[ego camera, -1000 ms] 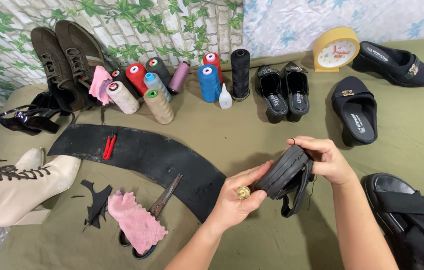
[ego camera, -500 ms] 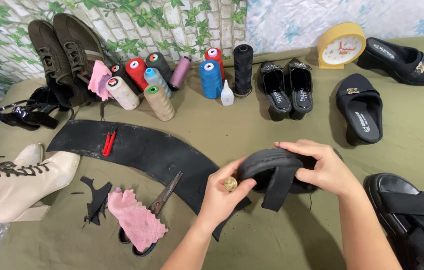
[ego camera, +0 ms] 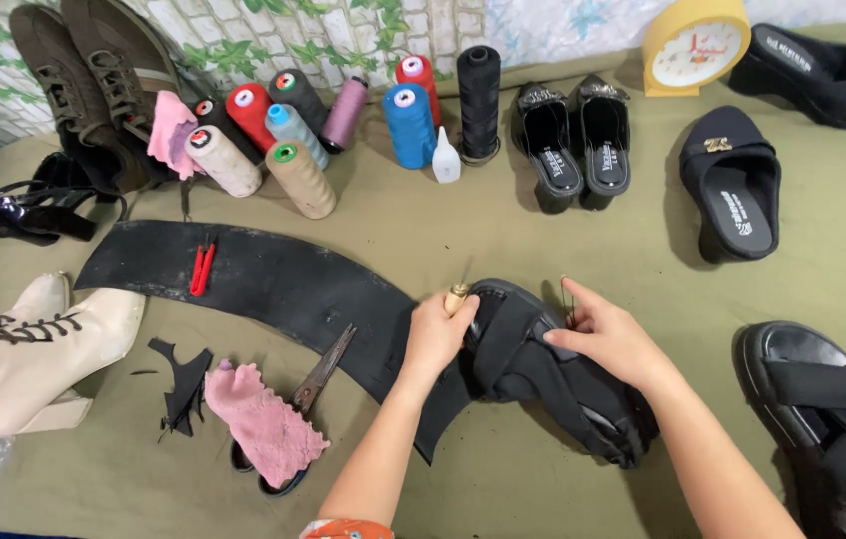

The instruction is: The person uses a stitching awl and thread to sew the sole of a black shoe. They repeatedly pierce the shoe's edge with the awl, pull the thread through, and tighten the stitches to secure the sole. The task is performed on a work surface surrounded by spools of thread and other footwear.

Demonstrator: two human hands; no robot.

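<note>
An olive-green bench (ego camera: 503, 210) carries everything here. Across its left half lies a long curved black rubber sheet (ego camera: 273, 284), with a small red clip (ego camera: 202, 269) resting on it. At the far left a cream lace-up boot (ego camera: 19, 349) lies on its side, and at the far right sits a black cross-strap sandal (ego camera: 827, 419).

Near the middle, at the right end of the rubber sheet, lies a matching black sandal (ego camera: 543, 374), sole down on the bench, one edge overlapping the sheet. The left hand (ego camera: 438, 334) is curled closed at the sandal's near-left rim; its grip is tight around a small tool with a wooden, brass-coloured handle (ego camera: 456, 297) that pokes up from the fist. The right hand (ego camera: 608, 334) rests on the sandal's strap, its fingers bent and pressing the black strap down, the thumb lying along it; a thin needle (ego camera: 568, 299) stands up just beside its fingers, though I cannot tell whether the fingers pinch it.

Along the back stand brown lace-up shoes (ego camera: 84, 70), a cluster of thread cones (ego camera: 273, 130) in several colours, a tall black spool (ego camera: 479, 100), a pair of black mules (ego camera: 573, 140), a black slide (ego camera: 732, 180) and a yellow clock (ego camera: 692, 45). A small white glue bottle (ego camera: 446, 160) stands just beside the blue cone.

In front of the sheet lie scissors (ego camera: 318, 379), partly under a pink cloth (ego camera: 263, 429), and black scraps (ego camera: 184, 384).
</note>
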